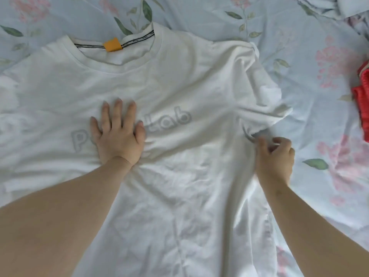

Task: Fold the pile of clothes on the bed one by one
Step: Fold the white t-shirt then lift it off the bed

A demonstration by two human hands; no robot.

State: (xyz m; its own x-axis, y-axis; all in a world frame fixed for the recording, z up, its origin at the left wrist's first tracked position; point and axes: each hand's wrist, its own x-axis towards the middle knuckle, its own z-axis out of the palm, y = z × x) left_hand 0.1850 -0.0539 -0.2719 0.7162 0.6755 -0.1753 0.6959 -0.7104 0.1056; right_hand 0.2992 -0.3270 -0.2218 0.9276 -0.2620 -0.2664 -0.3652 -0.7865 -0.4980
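A white T-shirt [179, 80] lies spread front up on the bed, its neck at the top with an orange label [112, 44] inside the collar. Grey lettering runs across the chest. My left hand [118, 134] presses flat on the chest, fingers straight, covering part of the lettering. My right hand [274, 156] sits at the shirt's right side just below the armpit, its fingers curled and pinching the fabric edge there. The right sleeve [265, 100] lies bunched and wrinkled above that hand. The shirt's lower part runs out of view at the bottom.
The bed is covered by a pale blue sheet [311, 62] printed with pink flowers and green leaves. A red garment [362, 100] lies at the right edge. More crumpled cloth [339, 7] shows at the top right corner.
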